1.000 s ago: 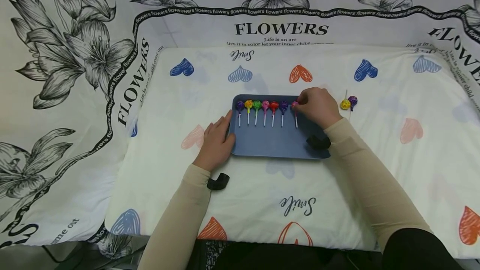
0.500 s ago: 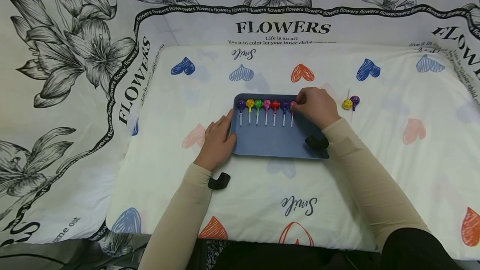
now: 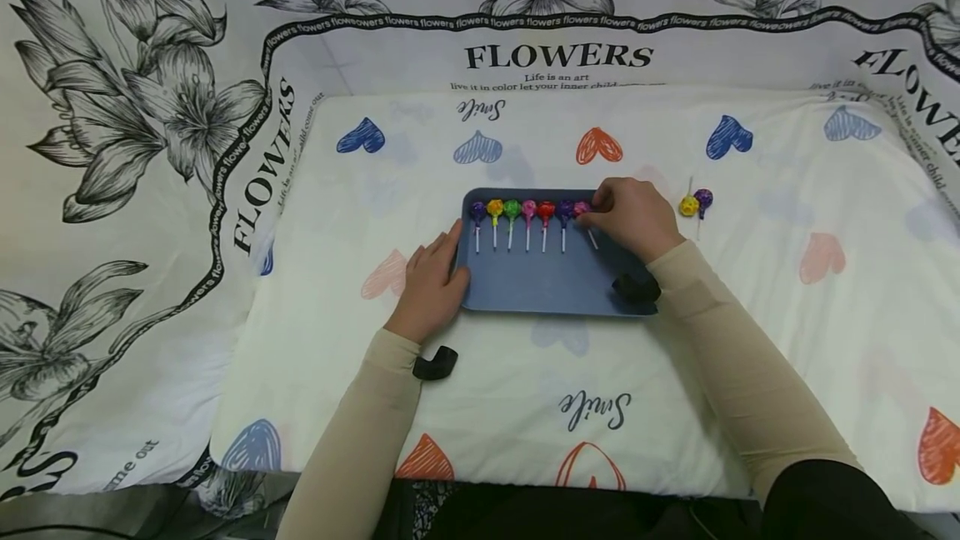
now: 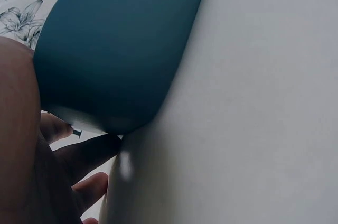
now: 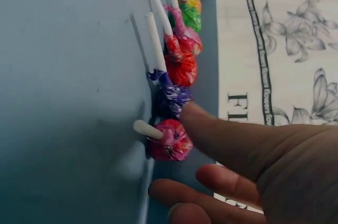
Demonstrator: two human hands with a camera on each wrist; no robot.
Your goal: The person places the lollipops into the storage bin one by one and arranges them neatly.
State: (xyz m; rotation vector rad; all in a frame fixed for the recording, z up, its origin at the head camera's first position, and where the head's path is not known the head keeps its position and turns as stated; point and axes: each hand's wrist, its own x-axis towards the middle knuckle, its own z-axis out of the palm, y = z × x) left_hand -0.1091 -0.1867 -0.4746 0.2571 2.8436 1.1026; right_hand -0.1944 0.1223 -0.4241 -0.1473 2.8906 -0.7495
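Observation:
In the head view my left hand [image 3: 430, 287] rests at the left side of a blue-grey tray [image 3: 555, 286], its fingertips along the rim. The left wrist view shows those fingers under the tray's edge. My right hand [image 3: 639, 215] is over the tray's back right part. Its thumb [image 5: 203, 126] touches the pink lollipop [image 5: 170, 142], close to the purple lollipop [image 5: 173, 100]; the other fingers appear apart from the candy. Several wrapped lollipops form a row along the back of the tray, with a red lollipop [image 3: 545, 211] and a green lollipop [image 3: 512, 209] among them.
Right of the tray, a yellow lollipop [image 3: 688, 206] and another purple lollipop [image 3: 703, 200] lie together on the heart-patterned cloth [image 3: 480, 423]. A flower-printed cloth [image 3: 375, 57] extends behind and to the left.
The pink lollipop has moved left toward the purple one, and its stick now slants to the lower right. My right hand shifted slightly with it. The left hand stays in place.

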